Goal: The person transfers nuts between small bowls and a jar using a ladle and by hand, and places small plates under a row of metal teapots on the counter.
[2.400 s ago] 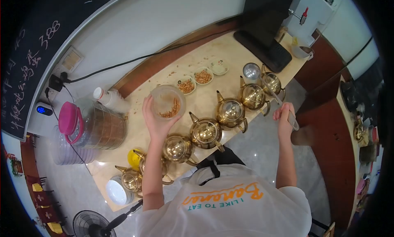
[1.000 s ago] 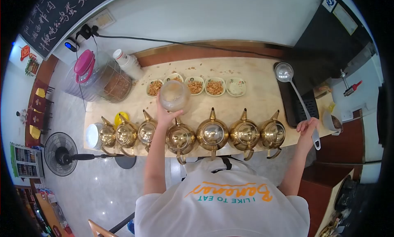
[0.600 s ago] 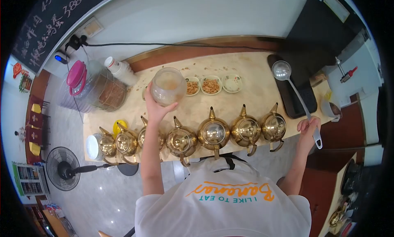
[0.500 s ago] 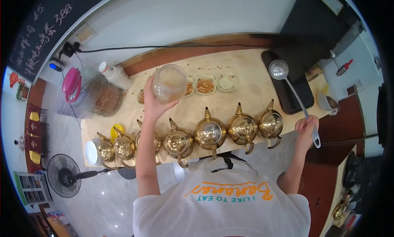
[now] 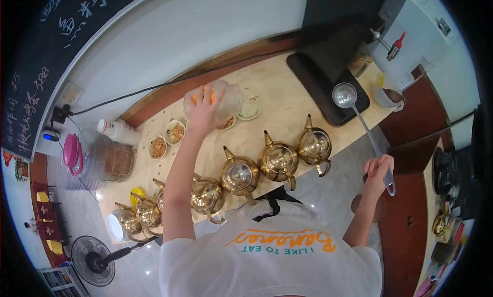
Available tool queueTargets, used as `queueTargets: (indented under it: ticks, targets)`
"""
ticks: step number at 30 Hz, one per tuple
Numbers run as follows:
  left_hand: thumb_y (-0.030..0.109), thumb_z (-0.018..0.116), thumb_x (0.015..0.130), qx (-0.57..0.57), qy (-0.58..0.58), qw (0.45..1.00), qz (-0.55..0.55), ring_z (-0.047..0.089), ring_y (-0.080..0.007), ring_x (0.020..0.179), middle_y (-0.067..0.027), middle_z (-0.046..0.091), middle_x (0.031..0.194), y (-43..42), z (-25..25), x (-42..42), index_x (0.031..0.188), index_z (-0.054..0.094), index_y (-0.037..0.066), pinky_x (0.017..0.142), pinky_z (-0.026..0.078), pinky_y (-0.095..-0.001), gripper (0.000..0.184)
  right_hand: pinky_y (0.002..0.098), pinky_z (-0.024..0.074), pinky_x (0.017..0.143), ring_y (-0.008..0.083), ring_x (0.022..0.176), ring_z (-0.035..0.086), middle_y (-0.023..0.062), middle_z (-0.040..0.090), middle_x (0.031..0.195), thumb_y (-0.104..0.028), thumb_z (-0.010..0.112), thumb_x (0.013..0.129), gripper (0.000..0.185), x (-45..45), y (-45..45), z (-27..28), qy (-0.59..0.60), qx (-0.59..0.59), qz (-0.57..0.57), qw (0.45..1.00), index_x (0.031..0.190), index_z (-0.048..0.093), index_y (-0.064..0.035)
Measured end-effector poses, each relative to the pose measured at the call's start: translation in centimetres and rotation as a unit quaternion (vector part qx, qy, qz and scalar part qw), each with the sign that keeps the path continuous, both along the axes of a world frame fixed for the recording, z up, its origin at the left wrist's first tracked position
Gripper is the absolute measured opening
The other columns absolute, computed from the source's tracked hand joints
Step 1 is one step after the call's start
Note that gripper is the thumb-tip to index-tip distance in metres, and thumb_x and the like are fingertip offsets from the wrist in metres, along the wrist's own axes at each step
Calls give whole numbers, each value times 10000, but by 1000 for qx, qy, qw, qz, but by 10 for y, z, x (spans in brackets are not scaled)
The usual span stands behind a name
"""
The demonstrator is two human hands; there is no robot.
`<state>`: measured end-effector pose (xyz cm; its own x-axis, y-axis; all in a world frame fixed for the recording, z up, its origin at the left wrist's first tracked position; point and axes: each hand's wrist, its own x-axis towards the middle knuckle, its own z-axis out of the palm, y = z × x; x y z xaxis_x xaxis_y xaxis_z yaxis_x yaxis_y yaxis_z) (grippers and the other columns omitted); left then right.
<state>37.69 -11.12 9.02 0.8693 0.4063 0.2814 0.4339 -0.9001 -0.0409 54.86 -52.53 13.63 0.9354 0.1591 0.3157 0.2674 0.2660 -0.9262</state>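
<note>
My left hand (image 5: 206, 108) is wrapped round a clear jar (image 5: 229, 99) held above the table. The jar lies on its side in my grip, its ridged neck pointing right, with some orange showing between my fingers. Under and beside it stand small bowls: one with brown bits (image 5: 158, 147), another like it (image 5: 175, 132), one partly hidden by the jar, and a patterned bowl (image 5: 250, 109) at the right. My right hand (image 5: 378, 172) grips the handle of a metal ladle (image 5: 344, 95), its bowl over the edge of a black tray (image 5: 308, 73).
Several golden teapots (image 5: 278, 161) line the table's (image 5: 277, 86) front edge, close below my left forearm. At the left are a pink-lidded container (image 5: 73, 153), stacked white cups (image 5: 120, 132) and white dishes (image 5: 117, 227). A fan (image 5: 94, 261) stands beyond. Far right, a pot (image 5: 389, 97).
My left hand has turned the jar over onto its side, neck to the right. My right hand still holds the ladle. The whole view has rotated and shifted.
</note>
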Motion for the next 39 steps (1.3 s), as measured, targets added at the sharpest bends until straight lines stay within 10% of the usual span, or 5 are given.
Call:
queueTargets:
  ticks: [8, 20, 39]
  targets:
    - [77, 711, 585, 81, 139, 984, -76, 261, -361, 1253, -116, 261, 1358, -7, -4, 29, 1259, 359, 298, 937, 227, -638, 791, 234, 331, 466, 109, 487, 365, 17, 335, 560, -293, 342, 948, 288, -3, -16, 1, 5, -41, -29, 999, 773, 369, -66]
    - [215, 678, 620, 268, 89, 943, -176, 330, -347, 1209, -104, 329, 1313, 9, -61, 60, 1213, 399, 301, 829, 375, -570, 660, 234, 342, 467, 118, 497, 389, 26, 350, 559, -306, 354, 943, 289, -2, -14, -3, 29, -35, -27, 999, 778, 370, -69]
    - [303, 465, 805, 448, 260, 832, -199, 311, -354, 1221, -112, 355, 1310, -47, -67, 100, 1132, 489, 219, 912, 298, -467, 338, 225, 322, 440, 106, 478, 363, 22, 329, 561, -300, 354, 945, 294, 4, -14, -6, 17, -16, -41, 999, 762, 365, -70]
